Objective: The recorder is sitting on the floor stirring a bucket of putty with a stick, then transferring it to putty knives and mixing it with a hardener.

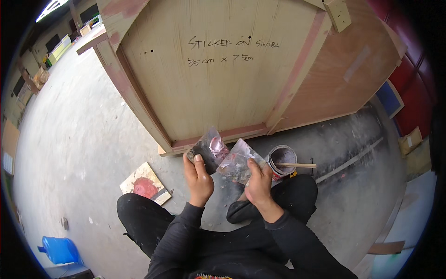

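My left hand (200,183) pinches a dark, see-through plastic sheet (200,157) between thumb and fingers, and a lump of pink putty (218,148) clings to its far right part. Closed on a clearer, smeared plastic sheet (238,166), my right hand (260,187) keeps it slanted beside the first. The two sheets meet or overlap at their inner edges; whether they touch I cannot tell. Just beyond them stands a large wooden panel (209,97) with a framed edge, pinkish filler along its joints and handwriting on its face.
An open can (274,175) with a wooden stick (299,165) across its mouth stands right of my right hand. Left of my knee lies a pale board (145,170) bearing pink paste (145,187). A blue water jug (59,249) rests at lower left; a brown package (410,141) sits far right.
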A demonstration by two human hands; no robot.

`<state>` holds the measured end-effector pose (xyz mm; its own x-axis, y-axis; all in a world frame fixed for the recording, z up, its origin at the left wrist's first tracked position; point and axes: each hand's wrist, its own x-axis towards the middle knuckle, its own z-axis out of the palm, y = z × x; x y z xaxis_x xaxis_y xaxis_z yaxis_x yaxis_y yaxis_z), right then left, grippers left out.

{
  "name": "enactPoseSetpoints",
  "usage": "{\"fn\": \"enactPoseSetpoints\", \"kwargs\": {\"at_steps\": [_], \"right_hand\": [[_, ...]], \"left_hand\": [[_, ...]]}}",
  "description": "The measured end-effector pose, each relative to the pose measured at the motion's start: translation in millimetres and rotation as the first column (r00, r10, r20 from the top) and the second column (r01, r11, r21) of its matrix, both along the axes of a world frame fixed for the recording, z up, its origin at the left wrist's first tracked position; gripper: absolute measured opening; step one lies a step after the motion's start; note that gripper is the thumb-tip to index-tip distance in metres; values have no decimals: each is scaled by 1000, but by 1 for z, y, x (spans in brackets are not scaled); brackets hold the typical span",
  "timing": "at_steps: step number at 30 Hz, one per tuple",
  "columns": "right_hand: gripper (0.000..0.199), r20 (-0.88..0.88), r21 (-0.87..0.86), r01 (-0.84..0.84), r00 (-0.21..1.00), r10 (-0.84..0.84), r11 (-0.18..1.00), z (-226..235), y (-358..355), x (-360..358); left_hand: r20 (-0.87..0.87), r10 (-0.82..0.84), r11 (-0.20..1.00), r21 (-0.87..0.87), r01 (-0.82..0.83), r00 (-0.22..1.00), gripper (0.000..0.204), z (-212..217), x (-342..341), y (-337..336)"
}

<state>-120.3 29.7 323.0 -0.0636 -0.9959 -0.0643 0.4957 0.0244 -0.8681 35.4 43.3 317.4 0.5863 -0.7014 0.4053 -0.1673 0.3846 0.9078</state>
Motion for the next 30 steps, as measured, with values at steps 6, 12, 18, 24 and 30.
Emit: {"fn": "enactPoseSetpoints", "kwargs": {"at_steps": [6, 12, 18, 24, 30], "right_hand": [[23, 10, 28, -12, 1000, 12, 1000, 24, -24, 14], [32, -660, -733, -374, 596, -458, 569, 58, -19, -8], [58, -755, -590, -729, 348, -556, 346, 27, -17, -25], [47, -809, -525, -627, 157, -567, 575, 52, -29, -53], [55, -837, -366, -760, 16, -548, 537, 76, -20, -41]], "left_hand": [[116, -163, 981, 125, 148, 980, 23, -1, -10, 15], [-603, -351, 898, 0, 439, 716, 28, -1, 6, 5], [-799, -418, 867, -208, 453, 433, 27, -1, 12, 4], [-692, -365, 917, -151, 370, 623, 27, -8, 22, 0], [-173, -152, 968, 171, 182, 973, 31, -1, 7, 8]]}}
